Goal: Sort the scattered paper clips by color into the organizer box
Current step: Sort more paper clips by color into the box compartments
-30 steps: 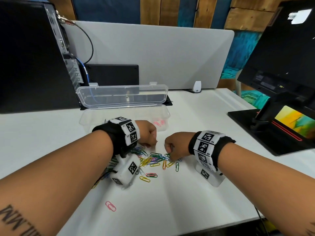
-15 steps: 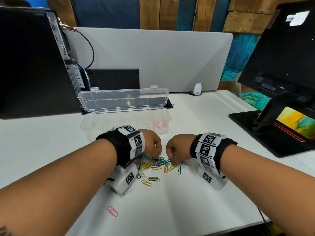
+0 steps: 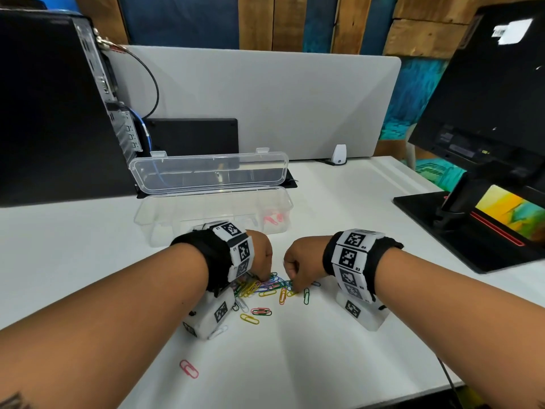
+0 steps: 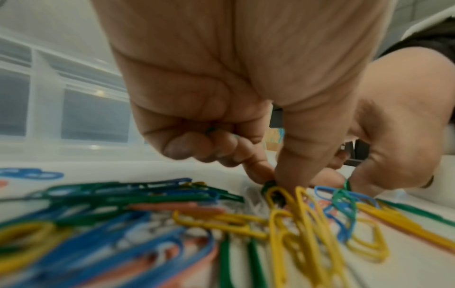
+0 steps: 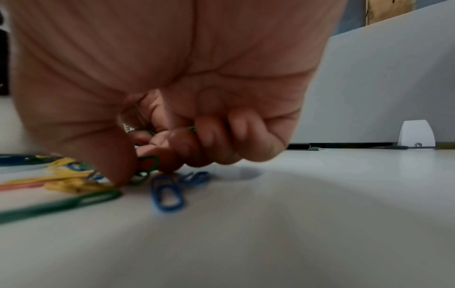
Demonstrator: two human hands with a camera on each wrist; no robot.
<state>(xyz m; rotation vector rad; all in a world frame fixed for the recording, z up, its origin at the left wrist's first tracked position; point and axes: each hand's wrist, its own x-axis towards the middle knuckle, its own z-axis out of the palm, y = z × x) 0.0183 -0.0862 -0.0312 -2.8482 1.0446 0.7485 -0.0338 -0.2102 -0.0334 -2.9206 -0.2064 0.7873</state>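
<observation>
A pile of coloured paper clips [image 3: 265, 287] lies on the white desk between my two hands. My left hand [image 3: 261, 255] reaches down into the pile; its thumb and forefinger pinch a green clip [image 4: 268, 185], and more green shows inside its curled fingers [image 4: 211, 130]. My right hand [image 3: 298, 261] pinches another green clip [image 5: 150, 162] at the pile's right edge, with green wire also tucked in its curled fingers. The clear organizer box [image 3: 165, 219] stands open just beyond the hands, with pink clips [image 3: 274, 219] in its right compartment.
A lone pink clip [image 3: 188, 369] lies near the desk's front edge. A black computer tower [image 3: 53, 107] stands at the back left, a monitor [image 3: 486, 98] with its base at the right, and a grey divider panel [image 3: 265, 104] behind the box.
Both hands have dipped lower into the pile and closed in on green clips. The view has tilted down slightly.
</observation>
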